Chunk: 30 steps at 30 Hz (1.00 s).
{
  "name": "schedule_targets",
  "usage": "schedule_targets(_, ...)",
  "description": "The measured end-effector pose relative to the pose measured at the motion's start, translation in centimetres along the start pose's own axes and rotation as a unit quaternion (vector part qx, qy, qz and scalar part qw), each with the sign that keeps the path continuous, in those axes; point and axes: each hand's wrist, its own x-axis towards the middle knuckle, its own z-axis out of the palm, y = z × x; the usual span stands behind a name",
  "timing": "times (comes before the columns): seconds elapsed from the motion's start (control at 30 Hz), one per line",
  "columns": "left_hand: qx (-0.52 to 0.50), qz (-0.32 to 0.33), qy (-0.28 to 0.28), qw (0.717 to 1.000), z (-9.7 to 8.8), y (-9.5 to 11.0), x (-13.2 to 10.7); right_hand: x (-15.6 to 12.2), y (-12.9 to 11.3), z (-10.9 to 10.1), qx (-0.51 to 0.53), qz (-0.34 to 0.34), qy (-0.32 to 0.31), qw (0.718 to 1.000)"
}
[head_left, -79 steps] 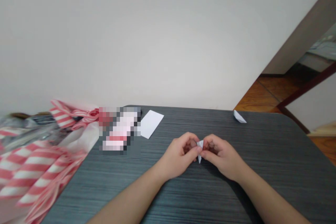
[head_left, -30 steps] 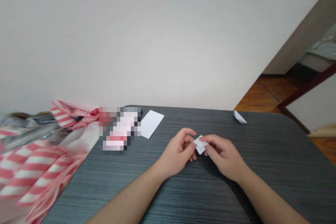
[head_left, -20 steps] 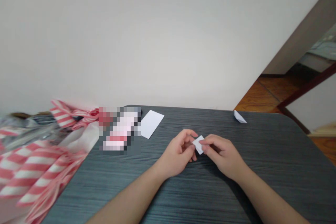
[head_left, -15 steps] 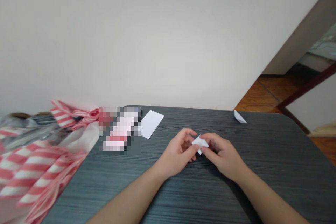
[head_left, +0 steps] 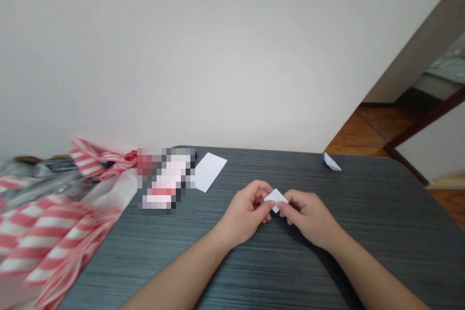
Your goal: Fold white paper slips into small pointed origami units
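1. The person's 2 bare arms reach in from the bottom edge and angle inward, so the 2 hands nearly meet, thumb tips just apart.
2. The left forearm (head_left: 181, 271) slants up to the right; the left wrist (head_left: 221, 238) looks nearly straight.
3. The left hand (head_left: 242, 215) is in a pinch, its thumb (head_left: 264, 210) pointing inward, its index finger (head_left: 261, 184) arched above and other fingertips curled beneath.
4. The right forearm (head_left: 374, 266) slants up to the left.
5. The right hand (head_left: 312, 218) mirrors that pinch, thumb (head_left: 289, 211) inward, fingers bent.
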Motion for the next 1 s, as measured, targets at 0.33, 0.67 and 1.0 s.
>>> schedule_targets(0.33,0.102,0.01,-0.023,0.994,-0.4,0.7,-0.3,-0.2,-0.5,0.1,-0.01,-0.011,-0.054,0.998)
schedule_targets(0.67,0.142,0.03,0.001,0.989,-0.3,1.4,-0.5,-0.3,-0.7,0.0,0.023,0.015,-0.076,0.997)
schedule_targets(1.0,0.073,0.019,0.0,0.997,-0.2,0.6,-0.3,-0.1,-0.1,0.2,0.042,0.013,-0.089,0.995)
